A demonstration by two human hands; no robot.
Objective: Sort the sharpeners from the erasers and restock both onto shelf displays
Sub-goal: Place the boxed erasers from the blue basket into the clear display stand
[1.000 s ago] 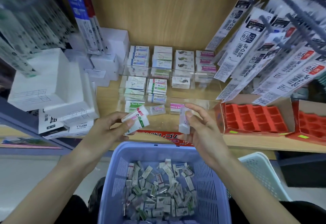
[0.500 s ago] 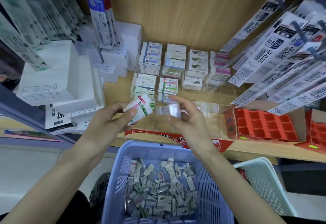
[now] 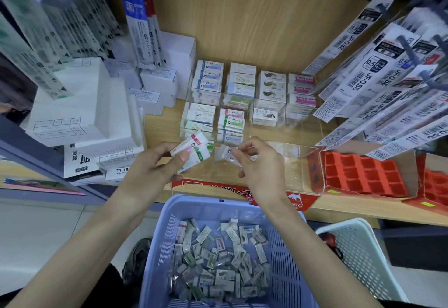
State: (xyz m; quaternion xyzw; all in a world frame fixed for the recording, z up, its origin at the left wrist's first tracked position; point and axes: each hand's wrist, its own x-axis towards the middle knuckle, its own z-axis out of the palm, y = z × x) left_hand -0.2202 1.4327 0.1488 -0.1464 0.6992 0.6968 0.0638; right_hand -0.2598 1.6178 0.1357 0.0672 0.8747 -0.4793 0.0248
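nearest of all is the blue basket (image 3: 167, 235). a heap of loose wrapped pieces (image 3: 218, 266) covers its floor, too small and jumbled to tell erasers from sharpeners. just to the right of the blue basket stands a white basket (image 3: 358, 254), its wall close beside the blue one.

just beyond the blue basket's far rim, on the left, the left hand (image 3: 150, 169) has its fingers curled under a small fan of sleeved erasers (image 3: 194, 153), with the thumb pressed on top. pink, red and green bands show on the sleeves. level with it, beyond the middle of the far rim, the right hand (image 3: 261, 162) pinches a small clear-wrapped piece (image 3: 226, 155) between thumb and fingertips, the other fingers loosely bent. what the wrapper holds i cannot tell. the two hands are near each other but not touching.

both are above the front part of a clear display case (image 3: 298, 159), which sits on the wooden shelf (image 3: 351, 208) beyond the blue basket. farther back in that case, stacked erasers (image 3: 231, 122) fill the compartments in rows.

beyond the blue basket and to the right, red trays (image 3: 363, 176) sit on the shelf, with hanging refill packs (image 3: 378, 84) above them. beyond it to the left are white boxes (image 3: 80, 104), and farthest, up and left, a blue pack (image 3: 132, 4) marked brfv.
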